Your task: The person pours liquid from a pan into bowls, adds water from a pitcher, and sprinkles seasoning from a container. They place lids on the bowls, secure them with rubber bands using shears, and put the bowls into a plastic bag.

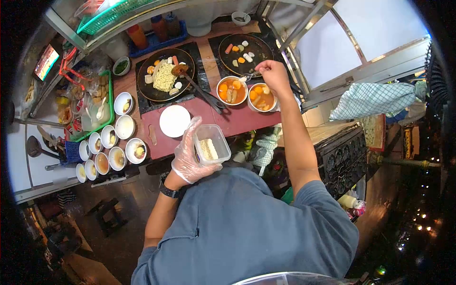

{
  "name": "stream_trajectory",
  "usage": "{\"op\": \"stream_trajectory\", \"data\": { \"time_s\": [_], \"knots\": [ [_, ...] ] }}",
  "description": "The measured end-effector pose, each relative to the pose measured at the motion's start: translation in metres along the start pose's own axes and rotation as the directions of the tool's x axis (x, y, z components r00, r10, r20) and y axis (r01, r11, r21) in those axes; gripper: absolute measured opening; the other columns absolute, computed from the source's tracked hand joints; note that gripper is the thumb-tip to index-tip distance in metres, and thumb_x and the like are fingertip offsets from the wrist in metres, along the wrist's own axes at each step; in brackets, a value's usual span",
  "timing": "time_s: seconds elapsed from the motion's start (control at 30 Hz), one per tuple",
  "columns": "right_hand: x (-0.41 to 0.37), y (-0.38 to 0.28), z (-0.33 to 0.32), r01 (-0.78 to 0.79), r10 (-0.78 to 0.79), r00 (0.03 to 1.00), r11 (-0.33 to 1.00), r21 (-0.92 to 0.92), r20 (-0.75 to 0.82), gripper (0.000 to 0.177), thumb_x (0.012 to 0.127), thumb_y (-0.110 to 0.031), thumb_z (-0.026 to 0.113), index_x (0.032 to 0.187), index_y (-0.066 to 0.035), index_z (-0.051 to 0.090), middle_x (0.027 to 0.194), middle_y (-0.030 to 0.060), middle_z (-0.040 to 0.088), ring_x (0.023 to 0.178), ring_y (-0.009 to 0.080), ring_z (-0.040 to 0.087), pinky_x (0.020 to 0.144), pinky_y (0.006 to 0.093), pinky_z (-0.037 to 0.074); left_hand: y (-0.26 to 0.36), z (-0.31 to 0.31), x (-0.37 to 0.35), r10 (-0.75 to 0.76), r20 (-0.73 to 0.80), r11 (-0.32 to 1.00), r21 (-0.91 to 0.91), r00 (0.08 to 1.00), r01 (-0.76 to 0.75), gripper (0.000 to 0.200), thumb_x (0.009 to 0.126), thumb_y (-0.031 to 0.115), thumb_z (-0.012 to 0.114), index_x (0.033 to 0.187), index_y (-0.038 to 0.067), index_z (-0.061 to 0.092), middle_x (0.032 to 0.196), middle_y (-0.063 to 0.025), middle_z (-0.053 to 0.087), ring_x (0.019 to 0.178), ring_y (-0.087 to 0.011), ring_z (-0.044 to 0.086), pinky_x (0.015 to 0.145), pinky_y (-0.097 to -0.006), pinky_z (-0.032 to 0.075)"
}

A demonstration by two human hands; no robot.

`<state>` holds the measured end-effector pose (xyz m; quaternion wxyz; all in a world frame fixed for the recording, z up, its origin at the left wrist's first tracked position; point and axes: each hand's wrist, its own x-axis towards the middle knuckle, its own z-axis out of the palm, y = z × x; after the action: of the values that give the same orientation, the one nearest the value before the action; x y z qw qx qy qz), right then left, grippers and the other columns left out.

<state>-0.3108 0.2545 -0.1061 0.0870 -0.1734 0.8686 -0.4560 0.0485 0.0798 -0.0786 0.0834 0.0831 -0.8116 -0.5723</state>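
Observation:
My left hand (185,154), in a clear plastic glove, grips a see-through plastic container (221,148) with some pale, crumbly food inside. My right hand (275,76) is bare and pinches a small metal spoon (246,76) above the rim of a white bowl. That left bowl (232,91) and the right bowl (262,97) beside it hold reddish broth with orange and pale pieces. A white round lid or plate (175,120) lies on the red cutting board (237,124) near my left hand.
A black pan (166,75) holds noodles, other pieces and a wooden ladle (190,78); another pan (247,50) stands behind the bowls. Several small white bowls (125,127) stand at left, beside a green basket (109,107). A black molded pan (339,159) is at right.

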Motion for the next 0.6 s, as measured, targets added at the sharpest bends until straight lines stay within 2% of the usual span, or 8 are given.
{"op": "stream_trajectory", "data": {
  "time_s": [0.2,0.23,0.3,0.33,0.4,0.43,0.5,0.6],
  "knots": [
    [-0.001,0.011,-0.006,0.083,-0.081,0.996,0.996,-0.034,0.048,0.019,0.091,-0.02,0.075,0.102,-0.006,0.083,0.092,0.0106,0.08,0.084,0.0203,0.074,0.078,0.0348,0.056,-0.003,-0.001,0.003,0.004,0.044,0.999,-0.033,0.999,-0.002,0.119,0.06,0.031,0.096,0.159,0.006,0.035,0.151,-0.0204,0.054,0.14,-0.0369,0.054,0.116,-0.048,0.046],
    [0.003,0.024,-0.005,0.137,-0.145,0.986,0.986,0.091,0.086,0.02,0.092,-0.019,0.075,0.102,-0.003,0.082,0.094,0.0113,0.08,0.085,0.0189,0.074,0.078,0.0347,0.056,-0.002,-0.004,0.004,0.091,0.04,0.996,0.019,0.995,-0.092,0.117,0.061,0.032,0.095,0.159,0.006,0.036,0.15,-0.0214,0.054,0.14,-0.0392,0.054,0.115,-0.0484,0.047],
    [-0.003,0.011,-0.008,0.052,-0.05,0.996,0.998,-0.022,0.072,0.019,0.093,-0.015,0.074,0.103,0.0,0.08,0.095,0.0115,0.08,0.085,0.0174,0.072,0.077,0.0337,0.056,-0.004,-0.007,0.006,0.164,0.015,0.978,0.127,0.986,-0.164,0.126,0.06,0.041,0.099,0.161,0.007,0.032,0.155,-0.0223,0.05,0.144,-0.0385,0.05,0.119,-0.0473,0.042],
    [0.003,0.027,-0.005,0.126,-0.131,0.989,0.989,0.076,0.062,0.014,0.095,-0.009,0.071,0.102,0.001,0.079,0.09,0.0074,0.077,0.078,0.0136,0.066,0.071,0.0311,0.052,-0.004,-0.01,0.005,0.196,0.029,0.973,0.121,0.98,-0.198,0.125,0.061,0.042,0.099,0.161,0.007,0.032,0.159,-0.0229,0.044,0.148,-0.0399,0.045,0.121,-0.0482,0.04],
    [-0.012,0.002,-0.011,-0.044,0.036,0.997,0.993,0.107,0.071,0.01,0.097,-0.005,0.068,0.1,0.0,0.076,0.086,0.0022,0.072,0.073,0.0096,0.058,0.067,0.0276,0.047,-0.001,-0.011,0.002,0.122,0.075,0.992,0.006,0.99,-0.123,0.125,0.062,0.04,0.097,0.162,0.008,0.03,0.163,-0.0228,0.038,0.15,-0.0409,0.041,0.122,-0.0491,0.038],
    [-0.012,0.008,-0.013,-0.047,0.035,0.996,0.987,0.155,0.078,0.01,0.098,-0.003,0.066,0.101,-0.001,0.075,0.084,-0.0001,0.068,0.072,0.0081,0.056,0.066,0.0263,0.045,-0.001,-0.012,0.0,0.119,0.064,0.993,0.013,0.991,-0.12,0.125,0.062,0.04,0.097,0.162,0.008,0.03,0.163,-0.0228,0.038,0.15,-0.0409,0.041,0.122,-0.0491,0.038],
    [-0.019,-0.001,-0.025,-0.159,0.143,0.986,0.967,0.199,0.09,0.009,0.1,-0.001,0.065,0.101,-0.002,0.073,0.082,-0.0031,0.063,0.072,0.0071,0.053,0.065,0.025,0.043,0.0,-0.015,-0.001,0.206,0.045,0.977,0.043,0.978,-0.208,0.12,0.062,0.035,0.095,0.161,0.01,0.031,0.158,-0.0238,0.042,0.143,-0.044,0.047,0.117,-0.0499,0.044],
    [-0.026,0.011,-0.044,-0.152,0.146,0.988,0.962,0.228,0.043,0.01,0.1,0.0,0.064,0.102,-0.003,0.073,0.082,-0.0037,0.063,0.071,0.0064,0.051,0.064,0.0246,0.042,-0.004,-0.021,-0.007,0.228,0.044,0.973,0.04,0.973,-0.229,0.12,0.062,0.034,0.094,0.161,0.011,0.03,0.16,-0.0226,0.04,0.144,-0.0435,0.046,0.117,-0.0503,0.044]
  ]
}}
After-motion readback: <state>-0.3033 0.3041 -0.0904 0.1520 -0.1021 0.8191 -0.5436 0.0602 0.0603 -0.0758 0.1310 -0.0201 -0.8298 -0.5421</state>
